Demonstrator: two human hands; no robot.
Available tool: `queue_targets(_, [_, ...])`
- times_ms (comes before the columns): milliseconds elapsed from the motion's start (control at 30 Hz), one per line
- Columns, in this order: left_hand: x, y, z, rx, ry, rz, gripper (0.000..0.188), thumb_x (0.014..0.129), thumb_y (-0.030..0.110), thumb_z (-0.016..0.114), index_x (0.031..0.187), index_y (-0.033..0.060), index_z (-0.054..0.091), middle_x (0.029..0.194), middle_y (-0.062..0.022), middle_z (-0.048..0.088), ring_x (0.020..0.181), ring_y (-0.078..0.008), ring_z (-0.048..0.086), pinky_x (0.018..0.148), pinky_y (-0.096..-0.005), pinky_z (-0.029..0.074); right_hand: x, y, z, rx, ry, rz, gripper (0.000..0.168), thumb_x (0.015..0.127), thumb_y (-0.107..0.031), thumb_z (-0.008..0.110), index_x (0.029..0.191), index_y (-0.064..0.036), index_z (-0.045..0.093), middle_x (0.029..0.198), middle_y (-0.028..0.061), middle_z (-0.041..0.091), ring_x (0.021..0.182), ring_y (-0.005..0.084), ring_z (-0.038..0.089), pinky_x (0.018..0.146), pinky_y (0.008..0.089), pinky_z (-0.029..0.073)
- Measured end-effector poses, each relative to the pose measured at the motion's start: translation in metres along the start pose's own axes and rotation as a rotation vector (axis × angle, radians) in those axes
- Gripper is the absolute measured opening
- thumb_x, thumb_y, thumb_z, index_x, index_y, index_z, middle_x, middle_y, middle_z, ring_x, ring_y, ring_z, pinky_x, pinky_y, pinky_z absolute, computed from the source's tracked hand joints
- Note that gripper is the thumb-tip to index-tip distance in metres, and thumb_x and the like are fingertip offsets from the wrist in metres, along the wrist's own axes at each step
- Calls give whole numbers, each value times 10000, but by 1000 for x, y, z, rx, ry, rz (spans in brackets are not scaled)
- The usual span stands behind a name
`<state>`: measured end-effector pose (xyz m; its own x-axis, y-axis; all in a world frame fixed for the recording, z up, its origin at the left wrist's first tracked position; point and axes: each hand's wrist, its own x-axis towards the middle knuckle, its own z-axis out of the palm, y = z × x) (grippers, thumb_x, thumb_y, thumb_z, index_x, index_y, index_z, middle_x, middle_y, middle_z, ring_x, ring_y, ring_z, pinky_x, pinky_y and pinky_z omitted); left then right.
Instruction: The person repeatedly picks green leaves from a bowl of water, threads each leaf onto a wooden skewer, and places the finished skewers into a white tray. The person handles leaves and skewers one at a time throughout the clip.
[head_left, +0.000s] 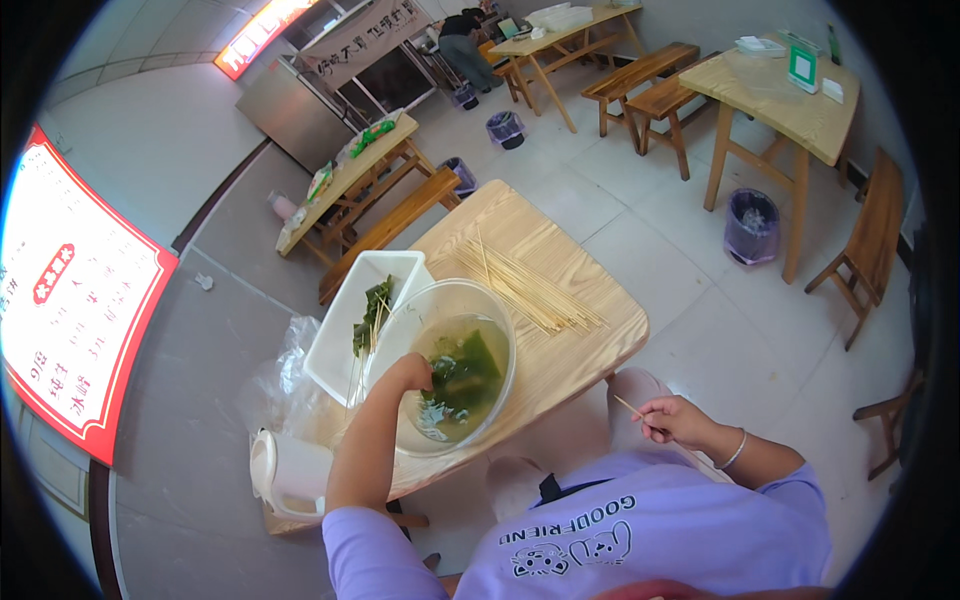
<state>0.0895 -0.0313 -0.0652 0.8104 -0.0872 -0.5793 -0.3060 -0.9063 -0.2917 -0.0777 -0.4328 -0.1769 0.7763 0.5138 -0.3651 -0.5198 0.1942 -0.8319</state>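
My left hand (415, 370) reaches into a large translucent plastic tub (511, 352) of water. Its fingers are bent down at dark green kelp pieces (480, 358) and mostly hidden, so I cannot tell whether they grip one. Beyond the table's near edge, my right hand (677, 421) pinches a bamboo skewer (627, 406), its visible tip bare. Behind the tub stands a white rectangular plastic bin (337, 346), where kelp threaded on skewers (372, 315) lies. A loose pile of bamboo skewers (536, 292) rests on the wooden table (619, 319) beside the tub.
A white plastic pitcher (296, 472) and a clear plastic bag (296, 352) sit on the table's left side. Wooden benches (397, 225) and further tables (780, 97) stand around. Lined waste bins (751, 225) are on the floor. A person (465, 49) bends over at the back.
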Motion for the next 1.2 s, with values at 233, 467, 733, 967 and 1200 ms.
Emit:
queue_targets(233, [13, -35, 15, -632, 35, 48, 280, 667, 311, 640, 623, 41, 579, 583, -71, 556, 520, -155, 504, 497, -301, 409, 4, -3, -1, -24, 43, 40, 168, 819, -97, 440, 935, -11, 526, 648, 17, 518, 503, 51, 439, 450, 163, 344])
queue_targets(467, [-38, -30, -21, -1094, -20, -6, 128, 777, 161, 558, 761, 41, 598, 610, 25, 516, 503, -58, 450, 493, -187, 384, 3, -5, 8, -30, 73, 39, 157, 828, -71, 417, 925, -3, 519, 642, 11, 516, 479, 34, 405, 420, 144, 300])
queue_targets(733, [-85, -46, -63, -1144, 110, 44, 139, 776, 132, 551, 749, 0, 583, 589, 22, 491, 460, -31, 372, 422, -157, 299, 13, -10, 12, -36, 63, 57, 155, 823, -71, 424, 929, -10, 519, 646, 12, 517, 483, 30, 407, 418, 140, 302])
queue_targets(967, [-80, -44, -48, -1040, 155, 62, 135, 733, 185, 611, 679, 66, 578, 560, 43, 490, 464, -35, 417, 427, -180, 344, 8, -3, 10, -38, 79, 63, 154, 813, -79, 438, 925, -19, 524, 646, 14, 519, 484, 35, 413, 434, 150, 323])
queue_targets(1200, [-77, -43, -44, -726, 153, 78, 193, 632, 69, 637, 814, 10, 613, 627, -23, 566, 592, -101, 489, 577, -251, 404, 17, -5, 8, -17, 24, 33, 166, 808, -68, 439, 934, -7, 527, 652, 24, 516, 496, 67, 434, 457, 175, 351])
